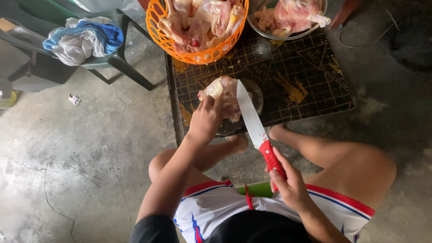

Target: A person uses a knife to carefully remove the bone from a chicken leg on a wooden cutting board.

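my left hand pins the raw chicken piece on the round chopping block atop the bench, my right hand closed on the red-handled knife: cutting step, next needing a blade aligned clear of my fingers.

Left hand stretched forward, arm straight, fingers curled down in a closed grip. Right hand drawn back near the lap, fist clenched, wrist bent.
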